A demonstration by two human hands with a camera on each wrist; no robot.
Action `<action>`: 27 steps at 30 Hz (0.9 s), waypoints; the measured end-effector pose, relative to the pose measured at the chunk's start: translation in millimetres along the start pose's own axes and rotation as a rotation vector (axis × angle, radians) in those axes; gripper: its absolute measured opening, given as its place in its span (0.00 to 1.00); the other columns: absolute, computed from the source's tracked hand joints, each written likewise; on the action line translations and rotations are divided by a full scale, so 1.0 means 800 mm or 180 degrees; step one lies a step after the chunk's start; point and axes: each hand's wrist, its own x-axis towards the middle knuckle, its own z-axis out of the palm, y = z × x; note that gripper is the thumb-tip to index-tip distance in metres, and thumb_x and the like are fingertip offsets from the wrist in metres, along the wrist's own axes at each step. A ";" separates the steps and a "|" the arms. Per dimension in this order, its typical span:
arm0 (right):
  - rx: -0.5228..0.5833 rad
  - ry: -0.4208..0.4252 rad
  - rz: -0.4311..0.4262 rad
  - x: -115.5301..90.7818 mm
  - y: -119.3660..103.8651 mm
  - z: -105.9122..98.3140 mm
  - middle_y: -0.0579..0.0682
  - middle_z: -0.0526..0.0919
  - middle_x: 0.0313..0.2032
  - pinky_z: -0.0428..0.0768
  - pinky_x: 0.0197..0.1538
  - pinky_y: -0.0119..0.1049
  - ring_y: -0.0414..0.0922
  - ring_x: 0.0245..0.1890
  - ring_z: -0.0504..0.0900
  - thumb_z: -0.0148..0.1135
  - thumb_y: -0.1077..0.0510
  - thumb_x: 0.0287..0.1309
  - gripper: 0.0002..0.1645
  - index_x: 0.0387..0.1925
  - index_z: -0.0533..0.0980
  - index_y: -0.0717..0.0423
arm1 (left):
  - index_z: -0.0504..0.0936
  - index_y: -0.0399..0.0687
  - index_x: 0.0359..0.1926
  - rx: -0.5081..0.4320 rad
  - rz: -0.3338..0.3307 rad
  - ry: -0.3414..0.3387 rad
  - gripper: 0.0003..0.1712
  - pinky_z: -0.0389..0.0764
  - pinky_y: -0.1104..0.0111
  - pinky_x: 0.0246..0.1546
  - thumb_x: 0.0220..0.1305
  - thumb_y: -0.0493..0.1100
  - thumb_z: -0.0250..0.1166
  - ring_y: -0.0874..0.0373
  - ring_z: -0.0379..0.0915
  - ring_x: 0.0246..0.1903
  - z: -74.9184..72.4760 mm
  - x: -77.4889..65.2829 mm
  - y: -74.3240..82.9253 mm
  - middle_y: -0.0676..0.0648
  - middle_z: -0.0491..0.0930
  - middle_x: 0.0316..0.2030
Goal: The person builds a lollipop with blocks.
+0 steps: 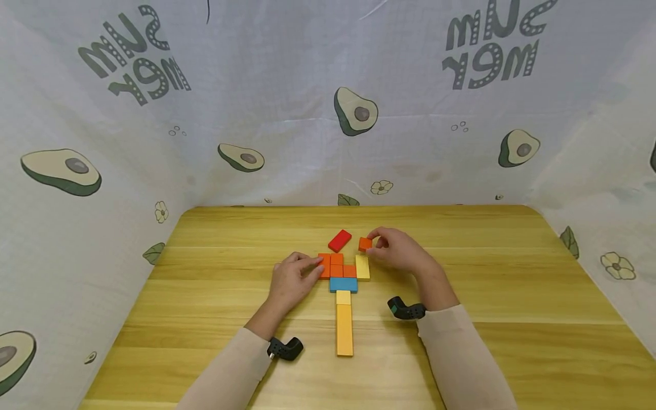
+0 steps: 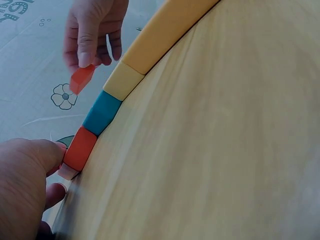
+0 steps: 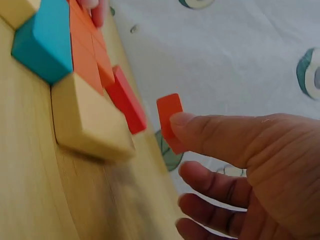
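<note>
My right hand [image 1: 402,249] pinches a small orange block [image 1: 365,244] between thumb and finger, raised off the table behind a pale yellow block [image 1: 363,267]. With fingertips and thumb, my left hand [image 1: 291,280] touches the outer left side of a longer orange block [image 1: 325,274]. That block lies flat beside several smaller orange blocks [image 1: 336,270]. In front of them is a blue block [image 1: 343,285], followed toward me by a small pale yellow block [image 1: 343,297] and a long yellow-orange block [image 1: 344,330]. Part of the left hand's fingers is hidden in the left wrist view.
A red block [image 1: 340,241] lies at an angle just behind the orange blocks. The pieces are on a wooden table [image 1: 215,307], with a white avocado-printed cloth [image 1: 302,68] hanging behind and at both sides. Each wrist wears a black camera [image 1: 287,348].
</note>
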 end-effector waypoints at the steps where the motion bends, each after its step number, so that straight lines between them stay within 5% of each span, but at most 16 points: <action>1: 0.0004 -0.0041 -0.0054 0.000 -0.005 0.002 0.54 0.79 0.39 0.75 0.41 0.39 0.48 0.36 0.74 0.65 0.54 0.68 0.19 0.56 0.77 0.57 | 0.89 0.61 0.54 0.0003 -0.0007 -0.0003 0.17 0.68 0.61 0.48 0.68 0.55 0.68 0.55 0.82 0.46 0.000 0.000 0.000 0.51 0.85 0.45; 12: -0.0441 -0.0087 -0.0202 0.004 -0.025 0.028 0.56 0.80 0.46 0.79 0.52 0.50 0.52 0.48 0.75 0.67 0.50 0.66 0.18 0.54 0.79 0.51 | 0.89 0.61 0.54 0.0018 0.0010 -0.0018 0.17 0.68 0.61 0.47 0.68 0.56 0.68 0.55 0.82 0.46 -0.001 0.000 0.000 0.51 0.85 0.45; 27: -0.0519 -0.0087 -0.0196 0.008 -0.020 0.043 0.57 0.79 0.50 0.80 0.55 0.53 0.54 0.52 0.76 0.67 0.49 0.66 0.19 0.55 0.79 0.50 | 0.89 0.61 0.54 -0.0024 -0.0009 -0.0009 0.17 0.65 0.64 0.45 0.68 0.55 0.68 0.55 0.81 0.46 0.000 0.001 -0.001 0.51 0.85 0.44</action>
